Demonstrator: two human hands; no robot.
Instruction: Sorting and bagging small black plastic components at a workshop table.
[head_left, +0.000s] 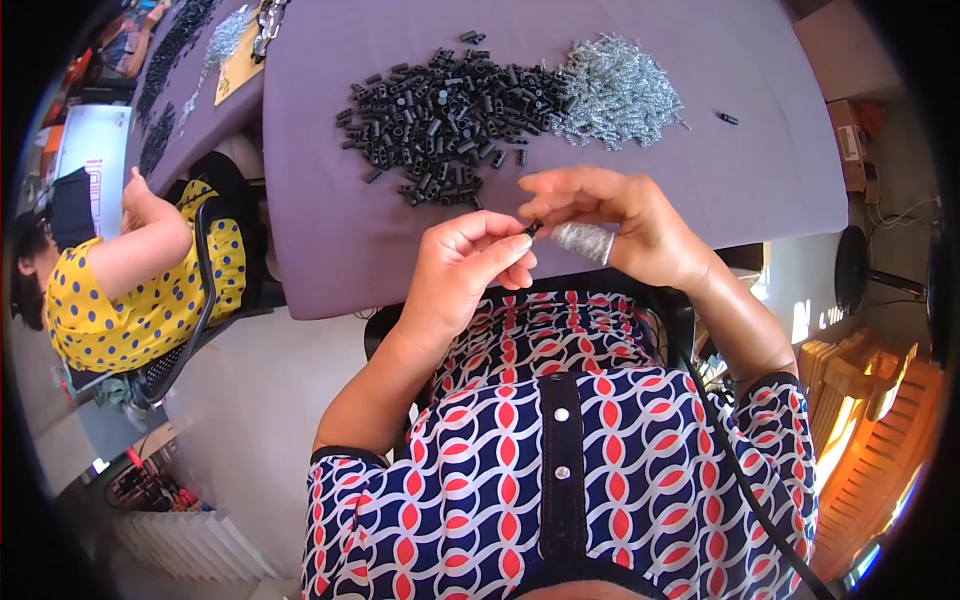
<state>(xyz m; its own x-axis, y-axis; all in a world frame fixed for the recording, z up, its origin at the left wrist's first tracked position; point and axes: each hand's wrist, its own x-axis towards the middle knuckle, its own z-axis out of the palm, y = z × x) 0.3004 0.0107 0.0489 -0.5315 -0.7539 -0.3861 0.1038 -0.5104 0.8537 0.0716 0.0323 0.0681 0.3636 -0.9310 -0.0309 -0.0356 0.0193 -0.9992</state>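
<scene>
My left hand (476, 251) pinches a small black plastic piece (533, 228) between thumb and forefinger, just over the table's near edge. Close by on the right is my right hand (641, 225), its fingers curved towards that piece and blurred. A silvery-white wrapping (583, 241) covers the right thumb. Whether the right fingertips hold something small cannot be made out. Beyond both hands lies a heap of short black plastic tubes (450, 112). Touching its right side is a pile of small metal coil springs (619, 90).
A purple-grey cloth covers the table (750, 180). One black piece (727, 118) lies apart at the right. To the left, another person (142, 277) sits by a second table with black parts and springs (227, 36). Orange slatted wooden furniture (870, 427) stands at the lower right.
</scene>
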